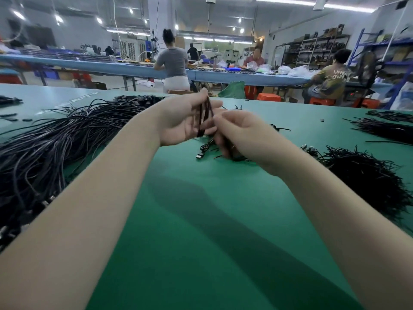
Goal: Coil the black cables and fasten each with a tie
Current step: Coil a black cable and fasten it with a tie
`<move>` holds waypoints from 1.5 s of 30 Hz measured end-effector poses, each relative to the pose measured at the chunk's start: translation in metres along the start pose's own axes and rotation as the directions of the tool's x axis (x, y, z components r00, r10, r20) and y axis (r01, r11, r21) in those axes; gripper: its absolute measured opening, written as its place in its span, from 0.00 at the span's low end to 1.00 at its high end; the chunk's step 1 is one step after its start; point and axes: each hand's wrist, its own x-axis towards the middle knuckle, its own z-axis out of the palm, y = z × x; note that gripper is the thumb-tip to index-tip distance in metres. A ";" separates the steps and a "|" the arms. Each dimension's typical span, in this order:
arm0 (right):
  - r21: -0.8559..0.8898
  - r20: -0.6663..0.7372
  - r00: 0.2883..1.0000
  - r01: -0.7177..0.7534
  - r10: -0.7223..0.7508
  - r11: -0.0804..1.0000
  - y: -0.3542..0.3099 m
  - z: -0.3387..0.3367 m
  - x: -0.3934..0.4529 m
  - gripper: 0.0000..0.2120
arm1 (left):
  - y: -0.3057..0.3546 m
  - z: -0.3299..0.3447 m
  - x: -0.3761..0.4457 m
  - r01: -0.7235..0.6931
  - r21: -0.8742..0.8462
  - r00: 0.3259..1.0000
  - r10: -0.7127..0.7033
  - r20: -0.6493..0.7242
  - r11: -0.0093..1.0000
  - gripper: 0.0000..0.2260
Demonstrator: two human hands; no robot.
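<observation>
Black coiled cable (204, 117) sits upright in the left hand (181, 121), centre of frame, above the green table (201, 220). The loops run across the palm, top end pinched between thumb and fingertips near the upper centre, bottom of the loops at the heel of the palm. Left fingers curled round the coil, narrow grip.

Right hand (243, 135) is just right of the coil, fingers curled in toward it, touching or nearly touching the loops at mid-height. It is motion-blurred; cannot tell whether it pinches a tie or the cable itself.

A loose cable end with connector (199, 155) lies on the table just below both hands; whether it belongs to the held coil is unclear.

Big pile of uncoiled black cables (55, 142) fills the left side of the frame. Heap of black ties (366, 175) at right, another dark bundle (384, 128) in the upper right of the table. Small scattered black bits at the far left edge.

Background, upper frame: a long blue workbench (125, 67) with other workers, shelving at upper right.
</observation>
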 end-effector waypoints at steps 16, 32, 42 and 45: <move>0.534 0.062 0.947 -0.297 0.314 0.791 0.037 0.003 0.003 0.07 | -0.021 0.013 0.007 0.052 -0.213 0.986 -0.017 0.167 0.976 0.16; 0.232 0.047 0.971 -0.239 0.234 0.943 0.041 0.015 0.000 0.18 | -0.041 0.023 0.023 -0.029 -0.144 0.993 0.012 -0.117 0.989 0.16; -0.247 -0.062 0.985 -0.174 0.163 0.953 0.051 0.020 0.002 0.17 | -0.060 0.028 0.033 -0.022 0.003 0.975 0.022 -0.222 1.000 0.15; -0.349 -0.095 0.987 -0.157 0.132 0.924 0.056 0.021 0.004 0.17 | -0.062 0.028 0.034 -0.017 0.003 0.971 0.017 -0.240 1.000 0.14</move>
